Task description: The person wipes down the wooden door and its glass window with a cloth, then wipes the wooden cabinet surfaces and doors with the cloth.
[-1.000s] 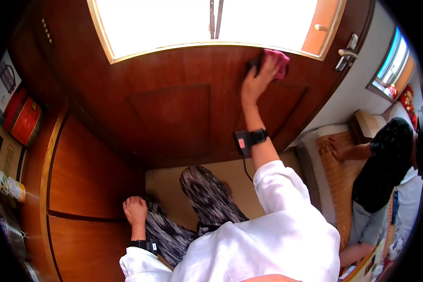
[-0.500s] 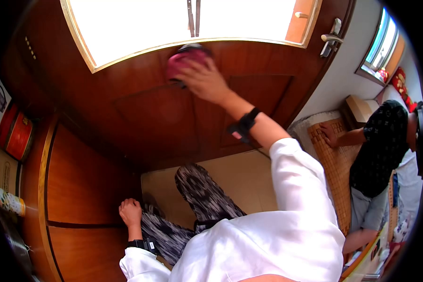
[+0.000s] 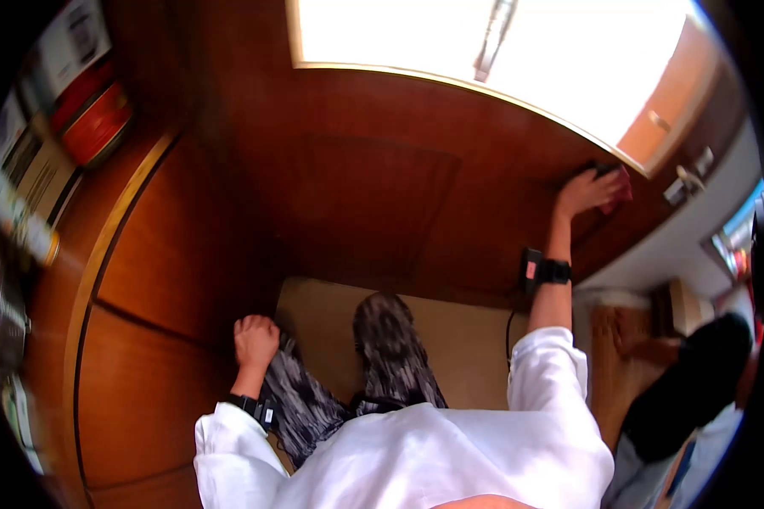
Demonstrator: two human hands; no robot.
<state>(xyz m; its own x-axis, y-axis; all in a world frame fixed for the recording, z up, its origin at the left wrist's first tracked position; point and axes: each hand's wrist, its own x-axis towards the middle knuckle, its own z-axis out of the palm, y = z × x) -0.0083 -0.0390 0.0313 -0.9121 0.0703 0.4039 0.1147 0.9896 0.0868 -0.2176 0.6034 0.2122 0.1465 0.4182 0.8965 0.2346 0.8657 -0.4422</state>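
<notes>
My right hand [image 3: 584, 193] presses a dark red cloth [image 3: 621, 188] to the brown wooden door [image 3: 356, 204], below the right end of its glass pane [image 3: 399, 30]. The fingers lie over the cloth and hide part of it; its dark edge shows above them. My left hand [image 3: 256, 341] rests by my knee in patterned trousers [image 3: 301, 394], near the wooden cabinet [image 3: 157, 263]. Its fingers are curled in, and nothing shows in them. A black strap with a small box sits on each wrist.
The door handle [image 3: 686, 182] is right of the cloth. Boxes and a red tin [image 3: 98, 123] stand on the cabinet at left. At right a person in a dark shirt [image 3: 688, 382] leans with a hand on a wooden-looking surface. Below the door is a tan floor [image 3: 467, 348].
My right hand has carried the cloth across the door to the right, towards the handle side. The view has turned, shifting the door's pane rightwards. My left hand stays by the knee.
</notes>
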